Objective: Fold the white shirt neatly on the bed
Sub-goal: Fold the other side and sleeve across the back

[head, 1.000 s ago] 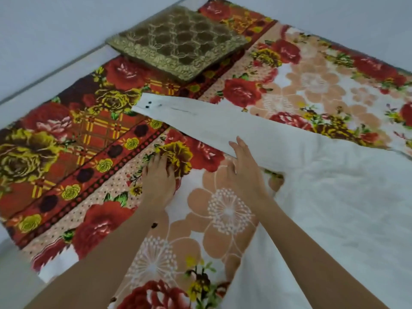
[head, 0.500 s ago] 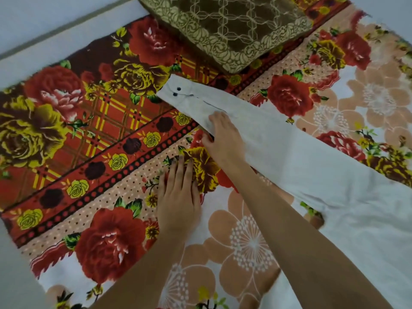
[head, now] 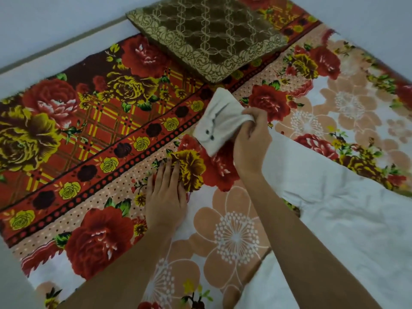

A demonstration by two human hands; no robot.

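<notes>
The white shirt [head: 334,197] lies spread over the right half of the bed, its body wrinkled. One long sleeve runs up and left from it. My right hand [head: 250,141] grips that sleeve near the cuff [head: 217,121] and holds the end lifted and bunched off the blanket, two dark cuff buttons showing. My left hand [head: 166,192] rests flat, palm down, on the floral blanket [head: 89,152] just left of the sleeve, fingers together, holding nothing.
A brown and gold patterned cushion [head: 207,34] lies at the head of the bed, just beyond the raised cuff. Pale wall or floor borders the blanket at the top left and bottom left.
My right hand slid up the sleeve to the cuff, closed on it and lifted it, folding the end back. The left hand stayed flat on the blanket. The camera view moved closer.
</notes>
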